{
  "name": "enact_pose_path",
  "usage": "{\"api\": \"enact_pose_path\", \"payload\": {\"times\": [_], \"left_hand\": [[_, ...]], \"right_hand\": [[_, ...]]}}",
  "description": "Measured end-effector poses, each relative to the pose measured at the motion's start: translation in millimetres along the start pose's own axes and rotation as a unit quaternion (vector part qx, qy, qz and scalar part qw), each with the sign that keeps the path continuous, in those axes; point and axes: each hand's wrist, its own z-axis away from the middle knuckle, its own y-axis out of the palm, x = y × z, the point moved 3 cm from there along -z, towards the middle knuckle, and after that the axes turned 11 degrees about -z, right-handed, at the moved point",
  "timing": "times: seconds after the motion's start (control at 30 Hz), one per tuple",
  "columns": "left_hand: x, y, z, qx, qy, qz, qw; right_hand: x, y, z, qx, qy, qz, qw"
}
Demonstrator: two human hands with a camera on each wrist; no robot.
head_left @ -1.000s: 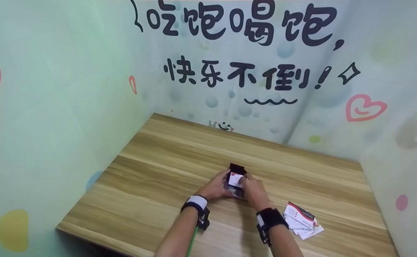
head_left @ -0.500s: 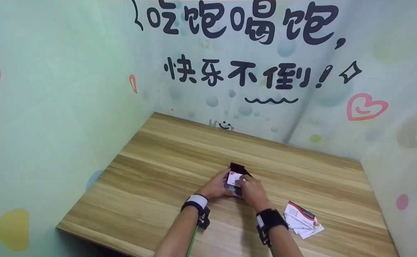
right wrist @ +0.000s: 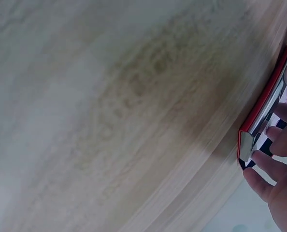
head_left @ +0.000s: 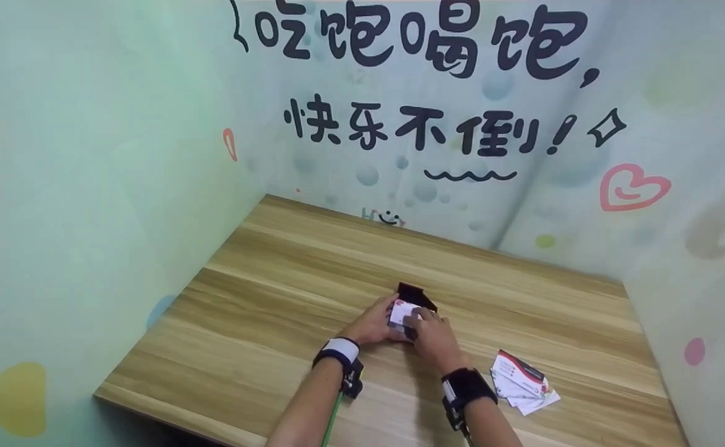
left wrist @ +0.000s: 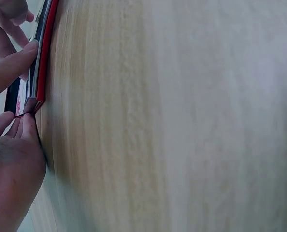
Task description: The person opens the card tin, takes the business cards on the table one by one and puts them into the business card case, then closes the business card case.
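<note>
The left hand [head_left: 376, 321] grips a card case [left wrist: 47, 53] by its edges, thumb on one side and fingers on the other. The right hand [head_left: 439, 340] reaches over the case from the other side with bent fingers, their tips at a white card [head_left: 401, 314] with a red print in its corner; whether they pinch the card or only press on it, I cannot tell. The card lies over the case's opening, and the black flap [head_left: 410, 293] stands open at the far end. Seen from the wrists, the case has a red outer face and a silvery frame. A strap with a small camera sits on each wrist, and a green cord [head_left: 333, 419] runs along the left forearm. To the right of the right wrist, well apart from the case, a fanned pile of cards [head_left: 517, 379] lies on the wood-grain bench [head_left: 263, 292]. Pale printed walls [head_left: 114, 155] rise behind, with large black characters.
</note>
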Motion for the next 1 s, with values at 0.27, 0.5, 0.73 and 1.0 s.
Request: {"api": "enact_pose_path", "payload": {"times": [0.27,0.5,0.73,1.0], "left_hand": [[-1.1,-1.5,-0.2,-0.003,-0.013,-0.013,0.9998],[-1.1,-1.5,-0.5,0.000,-0.014,0.008,0.9999],[-1.3,1.2,0.0,0.003,-0.009,0.027,0.9996],[-1.0,0.8,0.5,0.003,-0.006,0.012,0.9999]], "right_hand": [[0.6,-1.4,5.9,0.020,0.001,-0.023,0.9995],[3.8,-4.1,7.4,0.035,0.002,-0.024,0.9991],[7.9,-3.5,13.0,0.019,-0.006,-0.010,0.9998],[14.1,-5.0,16.5,0.003,-0.022,0.006,0.9997]]}}
